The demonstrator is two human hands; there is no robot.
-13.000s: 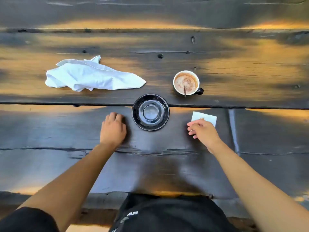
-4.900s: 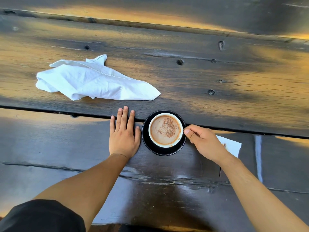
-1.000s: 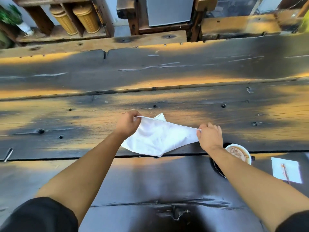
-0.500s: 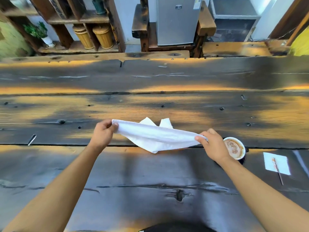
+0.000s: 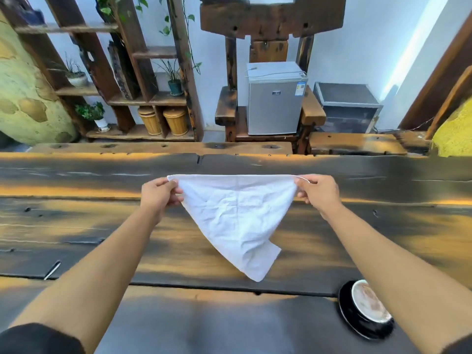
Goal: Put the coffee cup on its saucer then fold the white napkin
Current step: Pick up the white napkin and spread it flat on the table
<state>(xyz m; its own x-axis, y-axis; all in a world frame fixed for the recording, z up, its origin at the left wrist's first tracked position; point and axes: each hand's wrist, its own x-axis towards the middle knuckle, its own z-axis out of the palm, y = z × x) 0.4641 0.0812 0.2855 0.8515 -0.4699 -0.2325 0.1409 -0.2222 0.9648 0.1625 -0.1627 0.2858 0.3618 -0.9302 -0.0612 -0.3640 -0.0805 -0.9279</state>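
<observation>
White napkin [image 5: 236, 215], creased, hung above the table's middle with your left hand [image 5: 158, 194] and right hand [image 5: 318, 191] pinching its top corners: lowering it unevenly risks a skewed fold, coffee cup [image 5: 369, 301] seated on saucer [image 5: 357, 321] by the near edge.

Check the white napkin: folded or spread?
Spread, not folded: the white napkin hangs open, its top edge stretched between left hand and right hand.

arms: two, bare from above the elbow down to the wrists
left hand [image 5: 159, 191]: bare, no ring, watch or glove
right hand [image 5: 319, 191]: bare, no ring, watch or glove
left sleeve [image 5: 38, 338]: short, black, plain
right sleeve [image 5: 457, 346]: black, only its edge in view
</observation>
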